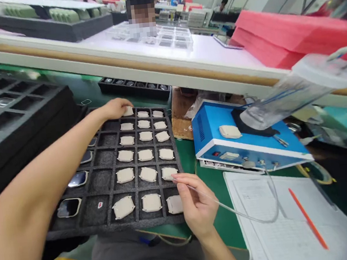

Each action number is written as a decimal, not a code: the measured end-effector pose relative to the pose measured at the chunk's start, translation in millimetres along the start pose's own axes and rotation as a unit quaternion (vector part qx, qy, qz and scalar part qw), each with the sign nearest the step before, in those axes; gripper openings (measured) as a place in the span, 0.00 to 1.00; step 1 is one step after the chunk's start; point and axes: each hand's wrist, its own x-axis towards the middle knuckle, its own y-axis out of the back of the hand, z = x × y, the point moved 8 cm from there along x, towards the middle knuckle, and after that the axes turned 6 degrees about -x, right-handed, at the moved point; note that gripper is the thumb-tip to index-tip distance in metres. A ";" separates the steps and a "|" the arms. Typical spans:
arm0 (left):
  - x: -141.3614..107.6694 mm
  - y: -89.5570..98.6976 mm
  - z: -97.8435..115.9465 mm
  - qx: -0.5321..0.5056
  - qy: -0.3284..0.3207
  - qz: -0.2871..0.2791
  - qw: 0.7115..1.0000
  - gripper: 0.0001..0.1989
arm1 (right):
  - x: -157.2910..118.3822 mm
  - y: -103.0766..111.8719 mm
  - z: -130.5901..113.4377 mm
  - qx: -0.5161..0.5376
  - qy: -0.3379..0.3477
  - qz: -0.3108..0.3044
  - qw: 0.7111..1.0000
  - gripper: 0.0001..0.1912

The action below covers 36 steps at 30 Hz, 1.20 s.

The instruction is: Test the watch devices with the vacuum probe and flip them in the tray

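Observation:
A black foam tray (117, 226) lies in front of me, with beige watch cases (151, 203) in its right columns and dark-screened watches (69, 208) in its left column. My left hand (114, 109) reaches to the far row, fingers closed at a beige watch case (128, 111) there. Between thumb and fingers of my right hand (199, 205) is a thin clear tube (246, 217), its end close to a case in the right column. I cannot tell whether the tip touches it. A small red-and-white piece (100, 205) sits in a near compartment.
Right of the tray stands a blue box unit (215, 120) with a beige case (230, 132) and a clear canister (280, 93) on it. Papers (263, 235) and a red pen (307, 218) lie nearer. Stacked black trays (22, 120) are at left; a shelf edge (124, 69) crosses behind.

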 end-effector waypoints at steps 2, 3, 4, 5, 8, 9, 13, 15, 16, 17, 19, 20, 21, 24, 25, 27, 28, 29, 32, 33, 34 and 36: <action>10.6 -7.0 -12.1 0.031 -0.006 -0.017 0.999 0.20 | -0.7 -0.6 1.9 -0.006 -0.004 -0.005 1.000 0.08; 13.3 -8.4 -18.2 0.056 -0.012 -0.026 0.998 0.19 | -1.1 -1.0 3.0 -0.006 -0.007 -0.008 1.000 0.08; 15.3 -7.3 -24.4 0.079 -0.017 -0.031 0.996 0.15 | -1.6 -1.3 4.1 -0.005 -0.009 -0.009 1.000 0.08; 17.0 -4.2 -30.3 0.102 -0.021 -0.034 0.994 0.11 | -2.2 -1.5 5.2 -0.001 -0.011 -0.010 1.000 0.08; 21.4 11.2 -46.2 0.169 -0.026 -0.043 0.984 0.08 | -3.9 -1.5 8.0 0.007 -0.023 -0.007 1.000 0.08; 22.6 15.9 -50.8 0.189 -0.025 -0.049 0.981 0.08 | -4.2 -1.2 8.6 0.008 -0.029 -0.003 1.000 0.08; 25.5 23.3 -59.7 0.236 -0.026 -0.066 0.969 0.07 | -2.5 1.3 6.8 0.012 -0.048 0.026 0.998 0.07; 24.4 22.7 -55.0 0.242 -0.034 -0.059 0.968 0.08 | -1.0 2.5 4.4 0.023 -0.048 0.041 0.998 0.06; 21.5 22.0 -50.1 0.242 -0.039 -0.053 0.968 0.08 | -0.5 2.8 3.7 0.028 -0.047 0.047 0.997 0.06; 15.8 21.0 -43.7 0.241 -0.045 -0.047 0.968 0.09 | -0.3 3.0 3.6 0.032 -0.047 0.051 0.997 0.06; -7.4 15.9 -27.4 0.234 -0.058 -0.040 0.970 0.10 | -0.9 3.0 4.6 0.032 -0.046 0.053 0.997 0.06; -25.8 11.0 -18.3 0.210 -0.063 -0.044 0.975 0.12 | -1.6 3.1 5.4 0.029 -0.043 0.052 0.997 0.07; -48.5 4.3 -9.3 0.177 -0.067 -0.054 0.980 0.12 | -2.4 3.1 6.2 0.026 -0.041 0.051 0.998 0.07; -131.0 -23.1 11.5 -0.093 -0.032 -0.107 0.989 0.15 | -4.5 4.5 7.8 0.018 -0.035 0.046 0.998 0.07; -157.6 -32.6 14.8 -0.156 -0.009 -0.112 0.981 0.14 | -4.5 5.2 7.6 0.018 -0.031 0.046 0.998 0.07; -201.5 -52.5 15.1 -0.257 0.044 -0.113 0.959 0.14 | -3.7 6.1 6.2 0.020 -0.021 0.044 0.999 0.08; -217.1 -61.6 12.5 -0.296 0.070 -0.103 0.947 0.15 | -3.0 6.2 5.6 0.023 -0.016 0.042 0.999 0.08; -228.3 -70.1 8.9 -0.334 0.092 -0.090 0.934 0.16 | -2.1 6.1 5.2 0.025 -0.013 0.041 0.999 0.08; -241.3 -88.6 -2.9 -0.423 0.130 -0.039 0.896 0.21 | -0.3 6.2 5.7 0.027 -0.016 0.046 0.998 0.08; -241.4 -91.6 -5.6 -0.439 0.132 -0.026 0.888 0.21 | 0.0 6.3 6.0 0.025 -0.018 0.048 0.998 0.08; -240.9 -93.3 -7.6 -0.447 0.133 -0.016 0.884 0.21 | 0.3 6.3 6.1 0.023 -0.019 0.050 0.998 0.08; -240.1 -94.6 -9.6 -0.449 0.135 -0.011 0.883 0.19 | 0.4 5.7 6.3 0.024 -0.022 0.048 0.998 0.07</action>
